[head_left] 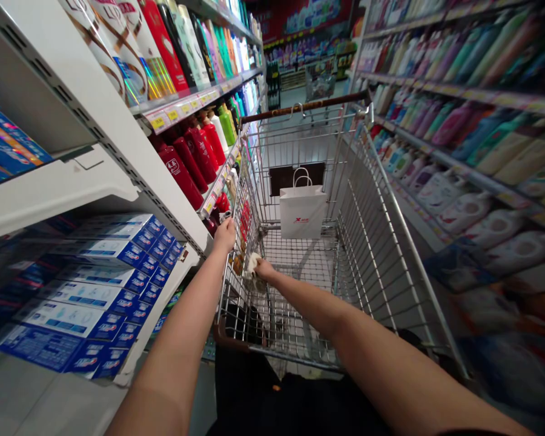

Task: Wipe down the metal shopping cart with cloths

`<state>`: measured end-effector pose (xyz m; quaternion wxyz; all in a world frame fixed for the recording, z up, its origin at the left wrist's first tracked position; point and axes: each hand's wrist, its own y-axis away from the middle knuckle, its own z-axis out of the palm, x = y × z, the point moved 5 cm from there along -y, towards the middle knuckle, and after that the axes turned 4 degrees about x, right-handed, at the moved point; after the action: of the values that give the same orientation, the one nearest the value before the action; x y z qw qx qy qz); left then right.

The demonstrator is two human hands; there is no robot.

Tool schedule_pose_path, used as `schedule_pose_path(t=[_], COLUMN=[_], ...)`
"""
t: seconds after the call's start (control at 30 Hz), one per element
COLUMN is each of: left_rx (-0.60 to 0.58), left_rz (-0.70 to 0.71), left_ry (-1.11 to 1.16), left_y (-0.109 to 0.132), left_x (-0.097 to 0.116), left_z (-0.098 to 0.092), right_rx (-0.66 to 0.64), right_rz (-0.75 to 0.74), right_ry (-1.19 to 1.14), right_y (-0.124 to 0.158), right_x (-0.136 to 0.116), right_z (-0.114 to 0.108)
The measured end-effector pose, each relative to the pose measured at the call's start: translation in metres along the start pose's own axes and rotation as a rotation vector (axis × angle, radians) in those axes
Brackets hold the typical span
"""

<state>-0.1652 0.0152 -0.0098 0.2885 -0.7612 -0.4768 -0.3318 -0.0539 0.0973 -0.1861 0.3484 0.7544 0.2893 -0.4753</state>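
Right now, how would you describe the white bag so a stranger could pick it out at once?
In the supermarket aisle, look into the wire shopping cart. At its far end stands a white paper bag, upright, away from the small pale item by the right hand. Two looped handles and a red mark set it apart.

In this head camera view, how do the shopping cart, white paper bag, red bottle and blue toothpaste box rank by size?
Largest first: the shopping cart, then the white paper bag. The red bottle and blue toothpaste box look alike; camera nearness makes ranking them unsure.
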Motion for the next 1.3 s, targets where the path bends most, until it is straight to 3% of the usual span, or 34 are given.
schedule_pose_path(t=[0.07, 0.13, 0.27, 0.37, 0.47, 0.6, 0.73, 0.83, 0.97, 1.03, 1.13, 1.23, 1.3], left_rx=[-0.011, -0.012, -0.003, -0.002, 0.017, 0.006, 0.013, 0.014, 0.01, 0.016, 0.019, 0.016, 0.022], left_rz=[0.0, 0.0, -0.001, -0.001, 0.001, 0.029, 0.025, 0.012, 0.009, 0.011, 0.007, 0.023, 0.021], left_ry=[-0.005, -0.006, 0.011, 0.043, 0.052, 0.027, 0.023, 0.021, 0.024, 0.031, 0.027, 0.024, 0.011], left_y=[0.0, 0.0, -0.003, -0.005, -0.005, -0.001, 0.003, 0.004, 0.005, 0.005, 0.004, 0.004, 0.006], left_x=[0.001, 0.001, -0.001, -0.003, -0.003, 0.001, 0.003, 0.003, 0.002, 0.001, 0.0, 0.002, 0.003], left_z=[0.0, 0.0, 0.001, 0.003, 0.003, 0.003, 0.0, -0.002, -0.002, -0.003, -0.002, -0.002, -0.003], right_rx=[-0.01, 0.002, 0.053, 0.09, 0.095, 0.043, -0.045, -0.058, -0.068, -0.08, -0.038, 0.076, 0.112], right_rz=[0.017, -0.016, -0.252, -0.353, -0.337, -0.205, -0.028, 0.02, 0.031, -0.017, -0.243, -0.452, -0.466], right_ry=[-0.01, -0.078, -0.283, -0.233, -0.099, 0.05, 0.13, 0.117, -0.033, -0.184, -0.334, -0.217, -0.017], right_y=[-0.005, -0.013, -0.021, -0.008, 0.017, 0.041, 0.045, 0.04, 0.03, 0.025, 0.021, 0.032, 0.045], right_x=[-0.01, -0.035, -0.107, -0.135, -0.121, -0.064, -0.018, -0.005, -0.026, -0.054, -0.107, -0.129, -0.116], right_z=[-0.007, -0.015, -0.035, -0.04, -0.028, -0.004, 0.002, -0.004, -0.011, -0.015, -0.026, -0.033, -0.028])
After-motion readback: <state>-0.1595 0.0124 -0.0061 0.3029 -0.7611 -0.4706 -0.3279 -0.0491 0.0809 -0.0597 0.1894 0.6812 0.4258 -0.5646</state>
